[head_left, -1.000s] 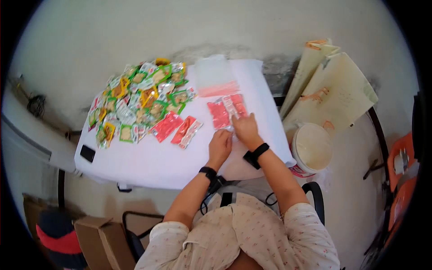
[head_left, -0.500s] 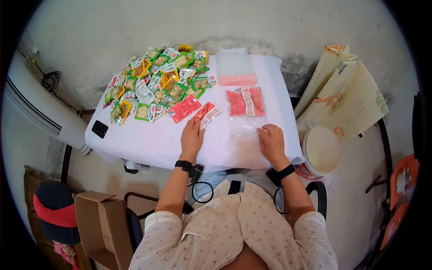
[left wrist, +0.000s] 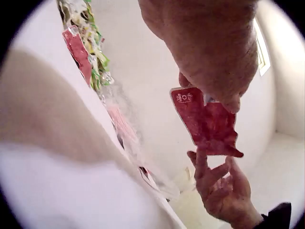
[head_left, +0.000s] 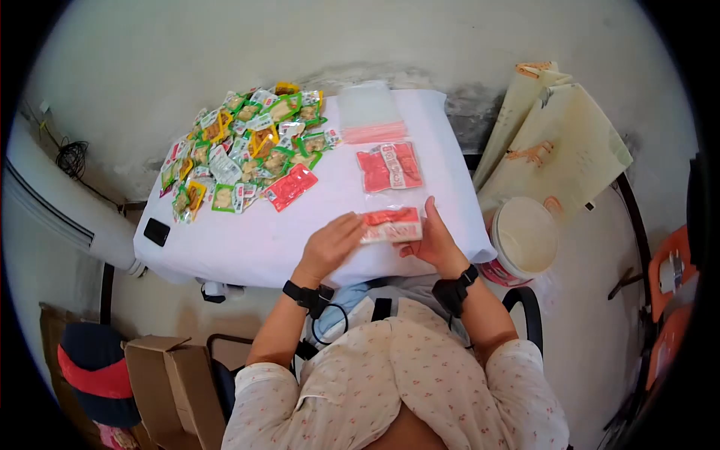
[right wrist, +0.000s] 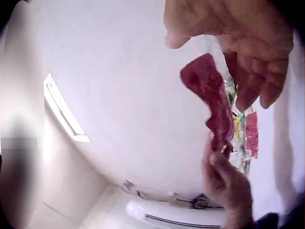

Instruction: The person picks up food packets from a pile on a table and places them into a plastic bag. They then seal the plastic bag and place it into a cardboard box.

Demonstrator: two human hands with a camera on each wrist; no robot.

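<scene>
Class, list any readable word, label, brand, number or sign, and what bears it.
None is readable.
Held red plastic packet: white mark blurred.
Red-and-white plastic packaging lying flat: characters too small.
Heaped green-and-yellow plastic packets: too small.
White round plastic bucket: red label blurred.

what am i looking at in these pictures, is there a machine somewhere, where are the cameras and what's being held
No machine is doing the work: a person is using two bare hands. The wide picture comes from a camera worn on the head, looking down. The other two come from cameras on the left and right wrists, which is why they look tilted and close.

On the white-covered table lie a pile of colourful packets with a flat red packet at its edge, some red-and-white packets, a stack of clear bags and a dark phone.

The left hand pinches one more packet, the held packet. The right hand is open next to it; I can't tell whether it touches.
</scene>
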